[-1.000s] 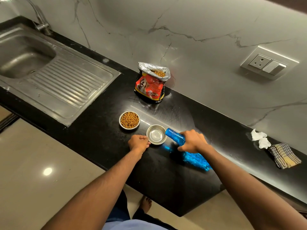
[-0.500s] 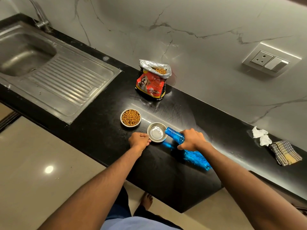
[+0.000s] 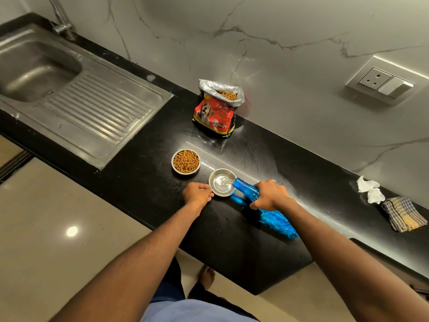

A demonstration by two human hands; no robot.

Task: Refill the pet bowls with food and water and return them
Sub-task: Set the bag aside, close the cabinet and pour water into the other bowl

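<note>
Two small steel bowls stand on the black counter (image 3: 144, 189). The far one, the food bowl (image 3: 186, 161), is full of brown kibble. The near one, the water bowl (image 3: 222, 182), holds a little water. My right hand (image 3: 270, 194) grips a blue plastic bottle (image 3: 246, 188), tipped so its mouth is over the bowl's right rim and water runs out. My left hand (image 3: 198, 194) has curled fingers that hold the water bowl's left rim. An open red pet food bag (image 3: 217, 111) stands against the wall behind the bowls.
A steel sink with drainboard (image 3: 92, 108) and tap (image 3: 61, 22) lies at the left. White tissues (image 3: 370, 190) and a checked cloth (image 3: 402, 213) lie on the counter at right. A wall socket (image 3: 386, 82) is above them. The counter's front edge runs just below my hands.
The bottle's mouth has come over the bowl's rim and water now pours into it. My left hand stays at the bowl's left rim.
</note>
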